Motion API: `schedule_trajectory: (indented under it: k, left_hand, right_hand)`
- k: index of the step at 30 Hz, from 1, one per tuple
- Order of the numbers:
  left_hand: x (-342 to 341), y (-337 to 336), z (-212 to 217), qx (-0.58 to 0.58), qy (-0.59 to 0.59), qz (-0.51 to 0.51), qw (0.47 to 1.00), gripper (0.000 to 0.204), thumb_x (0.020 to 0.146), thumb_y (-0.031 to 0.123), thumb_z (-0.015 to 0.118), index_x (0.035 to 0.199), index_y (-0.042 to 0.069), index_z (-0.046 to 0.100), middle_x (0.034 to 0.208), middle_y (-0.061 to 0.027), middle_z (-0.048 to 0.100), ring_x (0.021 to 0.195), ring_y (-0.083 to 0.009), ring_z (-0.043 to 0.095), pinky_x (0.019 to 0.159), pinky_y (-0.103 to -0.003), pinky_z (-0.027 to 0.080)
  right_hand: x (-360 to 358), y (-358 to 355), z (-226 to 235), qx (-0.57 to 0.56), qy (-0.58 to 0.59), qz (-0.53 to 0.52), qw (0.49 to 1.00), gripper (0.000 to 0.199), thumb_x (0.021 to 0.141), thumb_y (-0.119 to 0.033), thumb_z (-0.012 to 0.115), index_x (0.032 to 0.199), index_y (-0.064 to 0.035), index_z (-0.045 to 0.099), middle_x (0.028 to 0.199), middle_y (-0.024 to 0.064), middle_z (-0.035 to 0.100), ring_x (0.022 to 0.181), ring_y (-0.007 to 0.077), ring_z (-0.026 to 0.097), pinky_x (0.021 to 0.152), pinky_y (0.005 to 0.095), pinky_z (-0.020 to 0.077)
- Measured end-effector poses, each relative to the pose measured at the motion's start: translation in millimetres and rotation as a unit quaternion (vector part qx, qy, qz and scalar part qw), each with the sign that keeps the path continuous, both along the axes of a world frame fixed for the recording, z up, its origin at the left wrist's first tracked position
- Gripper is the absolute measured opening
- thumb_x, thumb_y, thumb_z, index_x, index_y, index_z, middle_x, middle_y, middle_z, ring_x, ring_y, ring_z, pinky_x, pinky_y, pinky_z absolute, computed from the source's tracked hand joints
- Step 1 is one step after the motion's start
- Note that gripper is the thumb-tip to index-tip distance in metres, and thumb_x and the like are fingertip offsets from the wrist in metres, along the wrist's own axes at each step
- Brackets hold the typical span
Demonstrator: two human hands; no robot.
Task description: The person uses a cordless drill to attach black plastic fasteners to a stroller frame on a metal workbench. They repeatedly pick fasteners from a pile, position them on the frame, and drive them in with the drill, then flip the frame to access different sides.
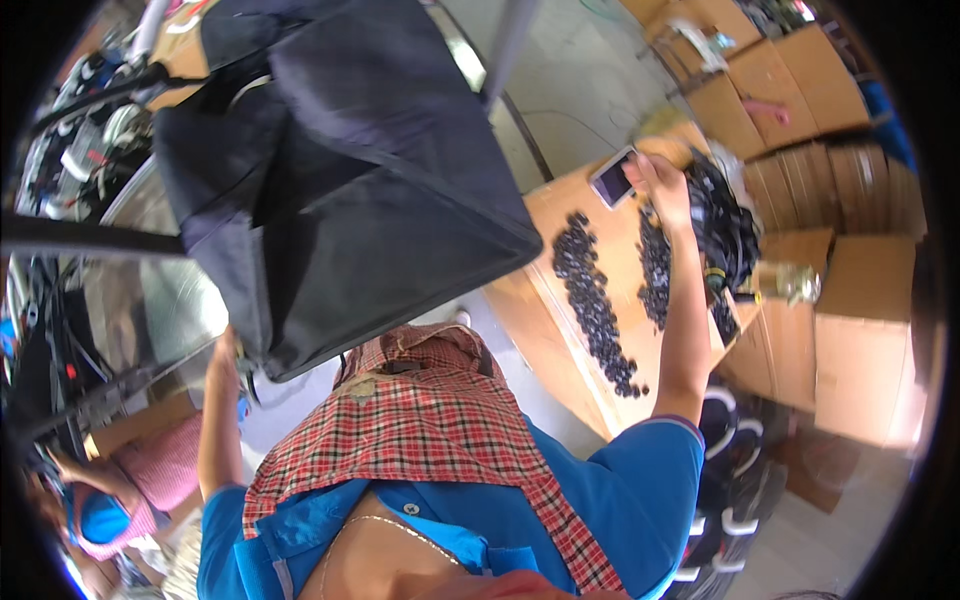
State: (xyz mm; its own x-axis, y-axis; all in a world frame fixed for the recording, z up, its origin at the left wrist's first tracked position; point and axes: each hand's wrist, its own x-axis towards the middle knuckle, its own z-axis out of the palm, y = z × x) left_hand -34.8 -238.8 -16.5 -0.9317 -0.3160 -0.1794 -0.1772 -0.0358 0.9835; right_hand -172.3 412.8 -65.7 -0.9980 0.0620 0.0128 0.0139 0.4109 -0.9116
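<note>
A large black fabric piece [370,240], boxy with seams and folds, hangs over a dark metal frame in front of me. My left hand [228,345] is at its lower left edge, with the fingers mostly hidden there. Out to the right, my right hand [662,185] grips the edge of a smartphone [613,180] with a dark screen and light rim. Beneath it, small black parts [590,290] lie in rows on a cardboard-coloured worktop [540,300]. A heap of black straps or parts [722,225] sits beside my right wrist.
Cardboard boxes [865,340] are stacked along the right. A dark metal bar [95,238] reaches in from the left. Another person [160,460] in a pink checked garment is at the lower left. Black items with white curved pieces [735,450] stand below the worktop.
</note>
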Motion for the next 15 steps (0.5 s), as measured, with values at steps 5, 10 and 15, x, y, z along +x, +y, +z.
schedule_trajectory:
  k: [5,10,15]
  left_hand:
    - [33,103,-37,0.101,-0.162,-0.157,0.969,0.066,0.088,0.039,0.065,0.139,0.007,0.039,0.077,-0.0047,0.058,0.059,-0.0122,0.055,0.052,-0.026,0.046]
    - [26,193,-47,0.124,-0.294,-0.352,0.880,0.071,0.087,0.036,0.066,0.143,0.007,0.035,0.077,-0.0053,0.058,0.059,-0.0124,0.055,0.053,-0.026,0.046]
    - [16,261,-53,0.053,-0.316,-0.474,0.820,0.081,0.085,0.030,0.069,0.150,0.008,0.026,0.078,-0.0063,0.058,0.060,-0.0129,0.056,0.054,-0.026,0.045]
  right_hand:
    - [135,83,-87,0.288,-0.035,-0.098,0.952,0.010,0.084,-0.017,0.067,0.085,-0.0084,0.070,0.078,0.0106,0.070,0.070,0.0224,0.068,0.067,0.0329,0.0528]
    - [188,93,-137,0.401,-0.008,-0.123,0.908,0.010,0.077,-0.013,0.071,0.083,-0.0071,0.065,0.084,0.0121,0.065,0.076,0.0300,0.065,0.067,0.0397,0.0520]
    - [193,93,-151,0.400,0.117,-0.081,0.905,0.007,0.078,-0.004,0.067,0.083,-0.0042,0.061,0.082,0.0124,0.058,0.077,0.0340,0.059,0.071,0.0412,0.0496]
